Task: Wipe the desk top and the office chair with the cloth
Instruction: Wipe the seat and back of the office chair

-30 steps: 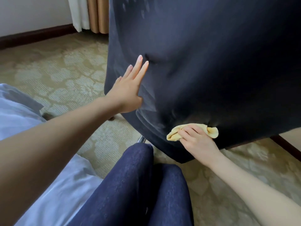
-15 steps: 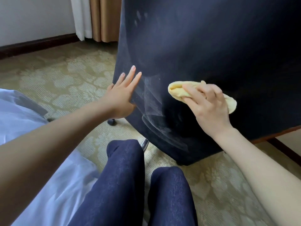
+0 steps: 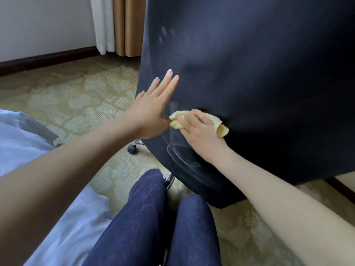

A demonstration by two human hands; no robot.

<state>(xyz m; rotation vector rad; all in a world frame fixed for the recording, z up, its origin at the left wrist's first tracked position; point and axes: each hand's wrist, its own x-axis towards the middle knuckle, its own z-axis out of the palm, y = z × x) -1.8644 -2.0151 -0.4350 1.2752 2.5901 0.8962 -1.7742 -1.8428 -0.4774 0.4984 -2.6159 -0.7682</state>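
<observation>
Two hands are working the dark back of the office chair (image 3: 249, 73): the left hand (image 3: 151, 110) is pressing flat, fingers straight; just beside it the right hand (image 3: 197, 135) is gripping the yellow cloth (image 3: 221, 128), lying crosswise, outer end dipping.

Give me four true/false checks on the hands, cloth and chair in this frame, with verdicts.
1. The right hand holds the cloth against the chair back. True.
2. The left hand grips the cloth too. False: it lies flat on the chair back with straight fingers, beside the cloth.
3. The cloth is blue. False: it is yellow; the chair is the dark blue thing.
4. A caster stands on the carpet below the left hand. True.
</observation>
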